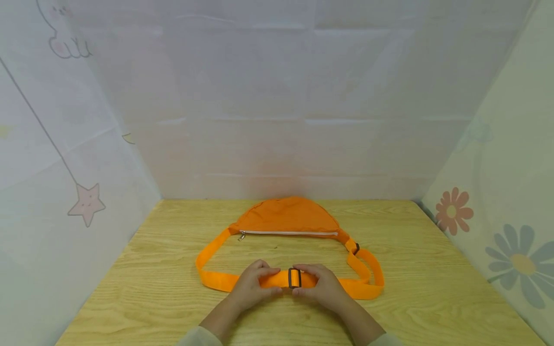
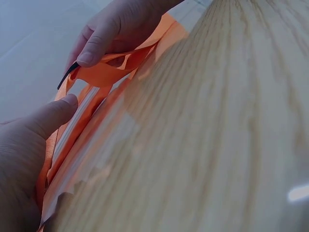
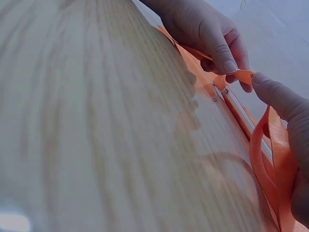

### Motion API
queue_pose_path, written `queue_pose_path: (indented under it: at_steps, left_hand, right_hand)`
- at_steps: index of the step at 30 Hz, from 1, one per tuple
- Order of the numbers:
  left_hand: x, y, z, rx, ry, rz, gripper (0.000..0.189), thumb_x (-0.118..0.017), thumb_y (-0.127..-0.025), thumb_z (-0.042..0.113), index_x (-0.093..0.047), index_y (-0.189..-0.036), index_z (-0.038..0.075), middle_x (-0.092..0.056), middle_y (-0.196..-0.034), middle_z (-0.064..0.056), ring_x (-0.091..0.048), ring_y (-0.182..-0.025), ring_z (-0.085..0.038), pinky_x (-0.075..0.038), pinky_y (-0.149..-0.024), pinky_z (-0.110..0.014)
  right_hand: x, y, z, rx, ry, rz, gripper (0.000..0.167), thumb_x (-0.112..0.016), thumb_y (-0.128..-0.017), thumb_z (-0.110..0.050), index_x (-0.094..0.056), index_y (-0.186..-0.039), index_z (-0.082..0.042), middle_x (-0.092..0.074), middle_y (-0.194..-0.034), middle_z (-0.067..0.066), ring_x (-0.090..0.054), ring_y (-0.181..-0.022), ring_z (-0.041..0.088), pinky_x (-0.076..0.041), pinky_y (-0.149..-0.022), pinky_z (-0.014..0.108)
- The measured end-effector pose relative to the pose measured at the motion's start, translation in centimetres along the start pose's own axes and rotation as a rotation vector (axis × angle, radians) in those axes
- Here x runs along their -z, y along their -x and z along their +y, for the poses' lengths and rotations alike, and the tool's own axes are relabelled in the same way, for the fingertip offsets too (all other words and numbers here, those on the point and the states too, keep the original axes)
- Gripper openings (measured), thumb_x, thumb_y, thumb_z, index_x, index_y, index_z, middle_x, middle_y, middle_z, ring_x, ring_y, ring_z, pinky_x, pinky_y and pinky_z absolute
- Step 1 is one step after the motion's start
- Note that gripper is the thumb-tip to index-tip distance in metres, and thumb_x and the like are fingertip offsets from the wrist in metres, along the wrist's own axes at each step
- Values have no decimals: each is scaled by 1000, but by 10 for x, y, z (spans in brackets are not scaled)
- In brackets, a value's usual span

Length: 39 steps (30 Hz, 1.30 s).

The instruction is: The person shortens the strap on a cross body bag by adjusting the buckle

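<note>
An orange waist bag lies at the back of the table, its pale zipper towards me. Its orange strap loops round to the front. Between my hands sits a black slide buckle threaded on the strap. Just left of the buckle, my left hand pinches the strap between thumb and fingers. My right hand pinches it at the buckle's right side, thumb and forefinger near the frame. The left wrist view shows the right thumb beside the buckle's dark edge.
A second black strap fitting sits by the bag's right end, where the strap doubles into a loop. The wooden table meets a pale back wall and patterned side walls. The zipper pull hangs at the left.
</note>
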<state>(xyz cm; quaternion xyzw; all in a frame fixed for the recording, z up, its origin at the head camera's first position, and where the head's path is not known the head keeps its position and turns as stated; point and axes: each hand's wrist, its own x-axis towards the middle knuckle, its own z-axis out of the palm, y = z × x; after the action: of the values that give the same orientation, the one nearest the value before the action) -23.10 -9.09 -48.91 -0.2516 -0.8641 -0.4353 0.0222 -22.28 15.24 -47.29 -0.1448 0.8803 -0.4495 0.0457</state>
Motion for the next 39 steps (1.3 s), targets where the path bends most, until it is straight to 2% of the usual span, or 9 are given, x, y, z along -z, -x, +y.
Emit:
queue_pose_path:
  at_steps: [5, 13, 25, 33, 39]
  left_hand:
    - [0, 0, 1, -2, 12, 3, 50, -78, -81, 42, -71, -120, 11, -57, -97, 7, -51, -89, -4, -46, -81, -21]
    - [-1, -1, 4, -6, 20, 17, 47, -78, -81, 42, -73, -117, 13, -60, -97, 9, -53, -91, -4, -48, -85, -23]
    - [1, -1, 7, 20, 64, 10, 54, -78, -81, 41, -69, -122, 8, -60, -99, 6, -52, -89, -5, -46, -80, -20]
    - [2, -1, 7, 27, 9, -6, 57, -82, -77, 40, -69, -123, 9, -60, -98, 7, -53, -89, -4, -46, -81, -21]
    - [0, -2, 5, 54, 50, -19, 36, -68, -92, 35, -71, -118, 11, -70, -111, 0, -63, -107, -20, -49, -96, -38]
  right_hand:
    - [0, -1, 0, -7, 6, -5, 65, -82, -73, -48, -64, -130, -22, -62, -130, 6, -53, -123, 32, -39, -103, 61]
    - [2, 0, -4, -28, 6, -13, 62, -83, -73, -47, -67, -127, -23, -65, -119, 4, -56, -114, 25, -41, -100, 58]
    - [2, 0, -3, -37, -1, 11, 61, -83, -73, -47, -67, -127, -24, -64, -121, 4, -56, -116, 25, -41, -102, 58]
    - [3, 1, -3, -2, 25, 12, 60, -84, -73, -45, -67, -126, -23, -65, -117, 1, -57, -111, 22, -43, -100, 55]
    - [3, 1, -5, 13, 50, 10, 58, -85, -73, -41, -68, -125, -22, -65, -114, 0, -56, -106, 17, -45, -95, 47]
